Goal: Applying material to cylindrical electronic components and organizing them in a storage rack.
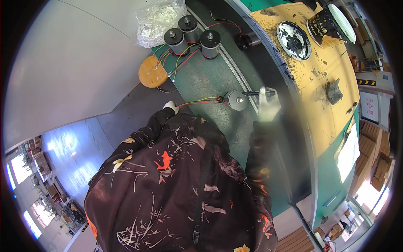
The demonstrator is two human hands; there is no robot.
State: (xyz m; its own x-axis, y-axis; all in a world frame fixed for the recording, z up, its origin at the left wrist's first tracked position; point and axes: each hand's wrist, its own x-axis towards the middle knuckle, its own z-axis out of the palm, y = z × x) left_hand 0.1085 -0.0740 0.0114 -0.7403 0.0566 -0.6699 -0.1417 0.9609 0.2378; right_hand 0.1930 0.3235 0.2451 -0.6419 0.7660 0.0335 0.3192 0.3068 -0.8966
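Note:
A grey cylindrical motor (pixel 236 100) stands on the green bench top, its shaft pointing up. Red, yellow and black wires (pixel 201 101) run from it toward the left. My left hand (pixel 171 107), in a white glove, is closed on the ends of these wires. On the other side, my white-gloved right hand (pixel 268 105) grips a slim black tool (pixel 254 93). That tool lies sideways with its tip at the motor's right rim; whether it is a brush or a marker I cannot tell. Blur softens the right hand and sleeve.
Several motors with black tops (pixel 210 38) and loose leads stand farther back, beside a clear plastic bag (pixel 161 23). A round wooden stool (pixel 153 71) is at the left. On the raised yellow board (pixel 323 96) at right sit a paint-smeared lid (pixel 294 40) and a black bucket (pixel 327 25).

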